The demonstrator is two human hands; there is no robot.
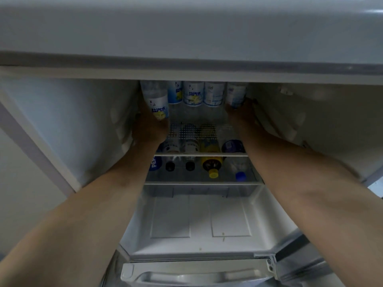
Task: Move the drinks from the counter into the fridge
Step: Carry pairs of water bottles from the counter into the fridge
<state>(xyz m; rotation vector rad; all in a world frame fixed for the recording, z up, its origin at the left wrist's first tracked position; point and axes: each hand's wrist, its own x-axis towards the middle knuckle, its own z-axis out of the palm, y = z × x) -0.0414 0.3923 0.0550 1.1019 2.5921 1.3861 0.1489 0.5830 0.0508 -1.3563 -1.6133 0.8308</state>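
Drinks stand and lie inside the open fridge [62, 125], white-walled and dim. Upper glass shelf [199, 117]: a row of four clear bottles [192, 94] with blue-and-white labels along the back, tops cut off by the fridge's upper frame. Left hand [149, 129] grips a fifth bottle [156, 100] of the same kind from below, tilted, at the left end of the row; fingers wrap behind it and are mostly hidden. Right hand [242, 114] holds the base of the rightmost bottle [236, 95]; how far its fingers curl cannot be told, as they sit behind the bottle in shadow.

Lower shelf [203, 183]: bottles lying on their sides, caps toward the camera — two with black caps [170, 167], one orange-yellow bottle with a yellow cap [213, 172], one clear with a blue cap [240, 176]. A blue item [154, 162] at far left is half hidden by the left forearm; letters "PE" are readable. Labels on the upright bottles carry blue characters and a yellow lemon-like picture, too blurred to read.

Below, a clear crisper drawer [199, 220] and a grey handle [196, 274] at the bottom edge.
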